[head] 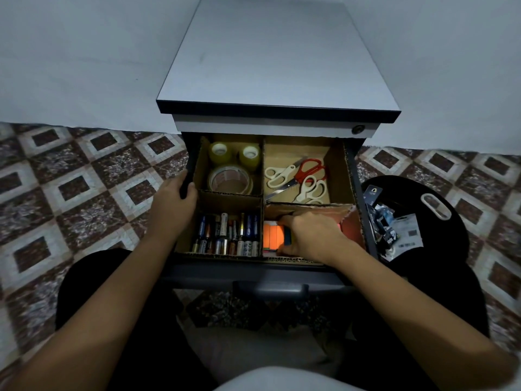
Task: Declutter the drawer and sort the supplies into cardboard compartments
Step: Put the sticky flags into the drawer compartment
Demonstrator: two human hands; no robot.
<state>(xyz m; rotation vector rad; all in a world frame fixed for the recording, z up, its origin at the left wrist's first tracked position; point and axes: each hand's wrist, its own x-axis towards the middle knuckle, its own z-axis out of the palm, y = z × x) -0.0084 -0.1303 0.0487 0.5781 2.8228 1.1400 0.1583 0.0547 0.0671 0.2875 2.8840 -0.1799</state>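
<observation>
Drawer (214, 273) stands pulled out of a grey cabinet (276, 60), split by cardboard walls (263, 176) into 4 compartments. The left hand (174, 198) grips the drawer's left rim, fingers curled over the edge. The right hand (313, 235) is down in the near-right compartment, fingers and thumb pinching a dark block (287, 236) just beside an orange pad (273, 234); bare cardboard floor shows to its right. In the far-left compartment, 3 tape rolls (229, 179) fill it almost wall to wall. The far-right one holds 3 scissors (307, 169), overlapping, with bare floor behind them. Batteries (225, 235) lie packed side by side in the near-left compartment, against its near wall; their labels are too small to read. To the right, a black stool (439, 235) carries torn packaging (387, 230) with illegible print.
</observation>
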